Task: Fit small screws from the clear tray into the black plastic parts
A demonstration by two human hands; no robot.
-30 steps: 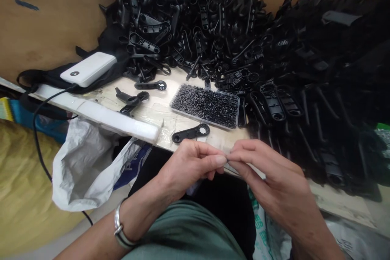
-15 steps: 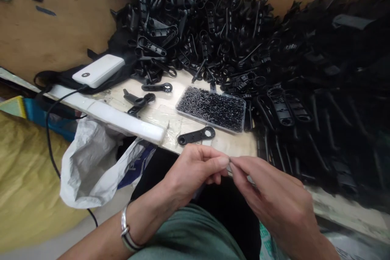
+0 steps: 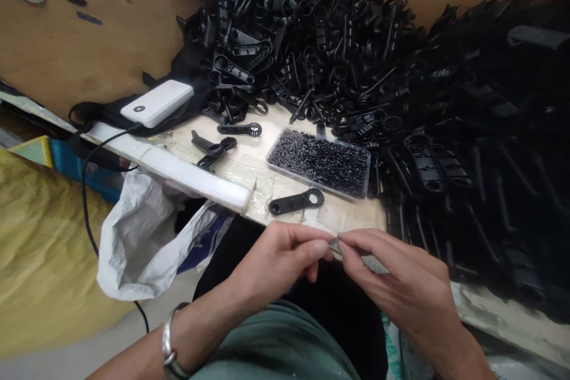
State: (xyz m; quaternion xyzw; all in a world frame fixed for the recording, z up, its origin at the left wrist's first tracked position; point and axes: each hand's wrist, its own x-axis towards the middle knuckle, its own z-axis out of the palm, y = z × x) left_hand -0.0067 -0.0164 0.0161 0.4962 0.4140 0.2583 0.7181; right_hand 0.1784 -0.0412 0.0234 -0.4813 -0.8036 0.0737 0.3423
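Fingers of left hand (image 3: 276,255) and right hand (image 3: 401,285) both pinching one tiny part (image 3: 334,241) — one screw tray (image 3: 319,161) beyond

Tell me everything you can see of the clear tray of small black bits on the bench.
The clear tray is a shallow rectangle of see-through plastic with rounded corners, open on top and lying flat on the pale bench, set slantwise. It is filled almost level with tiny black pieces, too small to identify. Its far and right sides meet the pile of black plastic parts; a single black lever-shaped part lies just in front, apart from it. Neither hand touches it.
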